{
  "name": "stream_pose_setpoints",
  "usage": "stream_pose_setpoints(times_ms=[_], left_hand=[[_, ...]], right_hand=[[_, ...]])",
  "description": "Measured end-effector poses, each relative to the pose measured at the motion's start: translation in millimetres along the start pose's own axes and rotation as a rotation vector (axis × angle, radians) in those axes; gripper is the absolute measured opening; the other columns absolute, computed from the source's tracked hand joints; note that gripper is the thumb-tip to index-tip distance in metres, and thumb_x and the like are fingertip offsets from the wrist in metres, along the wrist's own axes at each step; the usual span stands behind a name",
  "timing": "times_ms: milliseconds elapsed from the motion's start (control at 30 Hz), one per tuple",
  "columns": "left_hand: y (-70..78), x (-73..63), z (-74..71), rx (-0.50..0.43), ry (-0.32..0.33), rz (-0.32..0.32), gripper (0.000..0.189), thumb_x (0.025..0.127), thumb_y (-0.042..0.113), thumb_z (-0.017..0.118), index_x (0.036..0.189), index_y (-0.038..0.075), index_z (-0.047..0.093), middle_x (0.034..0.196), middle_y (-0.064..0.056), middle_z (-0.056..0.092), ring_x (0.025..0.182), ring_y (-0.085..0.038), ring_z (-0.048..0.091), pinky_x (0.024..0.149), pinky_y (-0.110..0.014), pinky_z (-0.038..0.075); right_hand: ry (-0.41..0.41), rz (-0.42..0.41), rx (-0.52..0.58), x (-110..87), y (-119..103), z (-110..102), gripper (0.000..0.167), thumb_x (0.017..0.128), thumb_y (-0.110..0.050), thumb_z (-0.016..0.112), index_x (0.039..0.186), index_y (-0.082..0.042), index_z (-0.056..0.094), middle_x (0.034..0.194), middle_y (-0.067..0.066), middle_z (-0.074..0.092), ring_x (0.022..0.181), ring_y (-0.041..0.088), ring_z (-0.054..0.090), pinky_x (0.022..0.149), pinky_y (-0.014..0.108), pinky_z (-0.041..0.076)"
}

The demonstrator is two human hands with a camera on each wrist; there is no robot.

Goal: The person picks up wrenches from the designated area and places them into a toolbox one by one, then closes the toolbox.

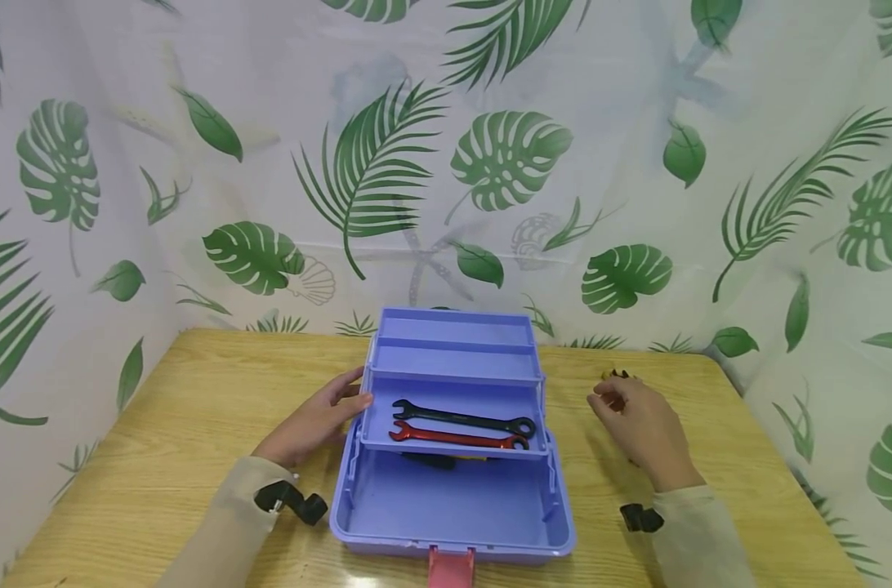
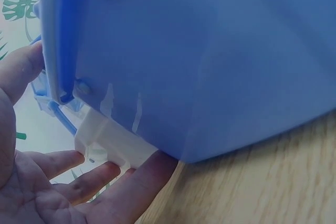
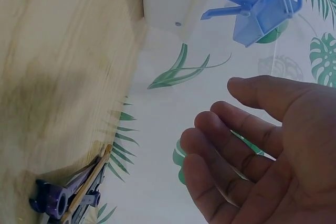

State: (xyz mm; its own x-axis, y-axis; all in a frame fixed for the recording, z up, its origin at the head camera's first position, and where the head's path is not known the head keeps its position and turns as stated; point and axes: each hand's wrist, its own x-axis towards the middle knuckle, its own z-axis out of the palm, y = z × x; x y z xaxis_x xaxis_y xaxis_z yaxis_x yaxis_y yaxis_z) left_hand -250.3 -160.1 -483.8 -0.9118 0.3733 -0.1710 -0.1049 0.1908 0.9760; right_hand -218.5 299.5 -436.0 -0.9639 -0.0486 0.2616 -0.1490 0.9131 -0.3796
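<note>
A lilac toolbox (image 1: 453, 502) stands open on the table, its tiers fanned out. In the tier above its bottom lie a black combination wrench (image 1: 464, 420) and a red combination wrench (image 1: 453, 438). My left hand (image 1: 317, 418) touches the box's left side. In the left wrist view its thumb is at a tray edge, and its spread fingers reach a white part (image 2: 113, 140) behind the box. Over the table to the right hovers my right hand (image 1: 640, 425), empty, fingers loosely bent. Beyond it sits a small pile of tools (image 3: 73, 195), mostly behind the hand in the head view.
Under the wrench tier, a dark handle (image 1: 431, 461) with a bit of yellow beside it is partly hidden. A pink latch (image 1: 452, 565) hangs at the toolbox front. Leaf-printed cloth (image 1: 505, 245) stands along the back and sides of the wooden table (image 1: 196, 441).
</note>
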Motion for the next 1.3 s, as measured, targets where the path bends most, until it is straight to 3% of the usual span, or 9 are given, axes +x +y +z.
stream_pose_setpoints(times_ms=[300, 467, 500, 600, 667, 733, 867, 1133, 1300], left_hand=[[-0.1, 0.5, -1.2, 0.004, -0.014, 0.011, 0.076, 0.102, 0.046, 0.064, 0.164, 0.021, 0.027, 0.156, -0.019, 0.042, 0.133, -0.04, 0.054, 0.098, -0.056, 0.055], [-0.5, 1.5, -1.0, 0.01, -0.004, 0.009, 0.075, 0.101, 0.046, 0.064, 0.163, 0.023, 0.028, 0.156, -0.018, 0.042, 0.137, -0.041, 0.05, 0.097, -0.056, 0.056], [-0.6, 1.5, -1.0, 0.011, -0.002, 0.008, 0.075, 0.101, 0.046, 0.064, 0.163, 0.023, 0.029, 0.156, -0.018, 0.042, 0.137, -0.041, 0.05, 0.097, -0.056, 0.056], [-0.9, 1.0, -0.6, 0.018, 0.0, 0.01, 0.075, 0.102, 0.046, 0.063, 0.164, 0.022, 0.028, 0.156, -0.019, 0.042, 0.137, -0.042, 0.05, 0.097, -0.057, 0.056], [-0.8, 0.1, -0.3, 0.024, 0.004, 0.008, 0.076, 0.102, 0.047, 0.063, 0.164, 0.022, 0.028, 0.156, -0.019, 0.042, 0.137, -0.042, 0.05, 0.097, -0.057, 0.056], [-1.1, -0.4, 0.0, 0.028, 0.009, 0.006, 0.076, 0.101, 0.048, 0.063, 0.164, 0.022, 0.028, 0.156, -0.019, 0.042, 0.137, -0.042, 0.051, 0.098, -0.057, 0.056], [-1.7, -0.3, 0.1, 0.028, 0.008, 0.005, 0.076, 0.101, 0.048, 0.063, 0.164, 0.022, 0.028, 0.156, -0.019, 0.042, 0.137, -0.043, 0.05, 0.098, -0.058, 0.055], [-1.6, 0.2, 0.0, 0.031, 0.001, 0.011, 0.076, 0.102, 0.048, 0.063, 0.164, 0.022, 0.028, 0.156, -0.019, 0.042, 0.138, -0.043, 0.049, 0.098, -0.06, 0.054], [0.1, -0.5, 0.8, 0.029, 0.001, 0.009, 0.076, 0.102, 0.048, 0.063, 0.164, 0.022, 0.028, 0.157, -0.02, 0.042, 0.136, -0.042, 0.051, 0.096, -0.058, 0.056]], right_hand=[[-0.005, 0.04, -0.006, -1.7, 5, -2, 0.026, 0.1, -0.029, 0.068, 0.109, -0.006, 0.075, 0.098, 0.011, 0.074, 0.086, 0.029, 0.067, 0.073, 0.049, 0.055], [-0.089, 0.195, -0.033, -3.6, 21, -10, 0.03, 0.101, -0.029, 0.064, 0.111, -0.002, 0.073, 0.099, 0.015, 0.073, 0.08, 0.029, 0.067, 0.064, 0.047, 0.054], [-0.123, 0.243, -0.045, -3.8, 24, -12, 0.03, 0.101, -0.029, 0.063, 0.109, -0.002, 0.072, 0.096, 0.015, 0.072, 0.078, 0.028, 0.066, 0.061, 0.045, 0.053], [-0.249, 0.373, -0.076, -5.4, 34, -15, 0.033, 0.1, -0.031, 0.063, 0.082, -0.004, 0.068, 0.073, 0.009, 0.064, 0.063, 0.022, 0.056, 0.051, 0.035, 0.045], [-0.33, 0.413, -0.096, -6.5, 39, -15, 0.038, 0.098, -0.034, 0.064, 0.071, -0.008, 0.061, 0.064, 0.004, 0.056, 0.059, 0.02, 0.05, 0.05, 0.032, 0.039], [-0.398, 0.426, -0.118, -7.6, 42, -14, 0.042, 0.097, -0.036, 0.066, 0.066, -0.01, 0.058, 0.062, 0.004, 0.053, 0.057, 0.02, 0.048, 0.05, 0.032, 0.039], [-0.449, 0.423, -0.152, -8.3, 43, -13, 0.041, 0.097, -0.04, 0.067, 0.08, -0.002, 0.064, 0.075, 0.012, 0.061, 0.066, 0.025, 0.056, 0.057, 0.038, 0.046], [-0.438, 0.402, -0.146, -8.4, 45, -11, 0.039, 0.098, -0.038, 0.067, 0.077, -0.005, 0.064, 0.077, 0.012, 0.062, 0.067, 0.025, 0.056, 0.058, 0.039, 0.046], [-0.428, 0.397, -0.121, -10.1, 49, -9, 0.041, 0.098, -0.036, 0.067, 0.066, -0.01, 0.061, 0.065, 0.005, 0.056, 0.06, 0.021, 0.051, 0.053, 0.034, 0.041]])
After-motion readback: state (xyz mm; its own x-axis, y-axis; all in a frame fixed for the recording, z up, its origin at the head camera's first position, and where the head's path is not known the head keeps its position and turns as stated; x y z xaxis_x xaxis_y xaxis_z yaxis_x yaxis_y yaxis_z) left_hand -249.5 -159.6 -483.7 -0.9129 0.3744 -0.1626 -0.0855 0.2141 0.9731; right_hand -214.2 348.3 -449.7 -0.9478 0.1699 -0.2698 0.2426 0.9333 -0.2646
